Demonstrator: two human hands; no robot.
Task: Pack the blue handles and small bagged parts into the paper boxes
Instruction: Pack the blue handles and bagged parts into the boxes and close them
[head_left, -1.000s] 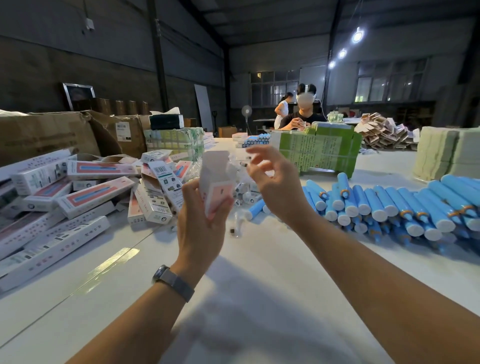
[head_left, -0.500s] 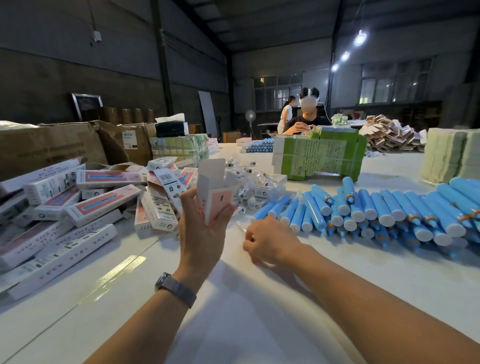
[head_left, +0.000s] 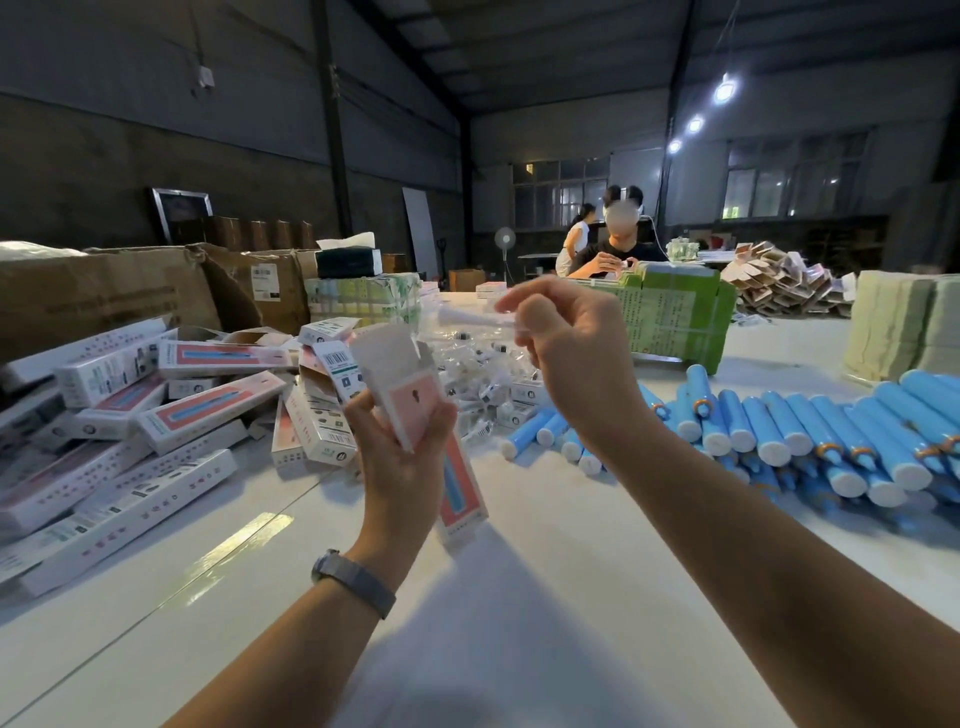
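My left hand (head_left: 400, 470) grips a pink and white paper box (head_left: 413, 397) upright over the table, its top flap open. My right hand (head_left: 571, 358) is raised to the right of the box's opening and pinches a small clear bagged part (head_left: 467, 315), which is blurred. A row of blue handles (head_left: 779, 431) with white end caps lies on the white table at the right. More small bagged parts (head_left: 470, 364) are heaped behind the box.
Closed pink and white boxes (head_left: 156, 415) are piled at the left, with brown cartons (head_left: 104, 291) behind them. A green bundle (head_left: 675, 317), pale stacks (head_left: 904, 327) and flat box blanks (head_left: 779, 286) stand at the back. A person (head_left: 618, 249) sits across the table.
My right hand dropped to the table beside the handles, then rose again with a small bagged part pinched near the box's open top. My left hand kept the box upright.
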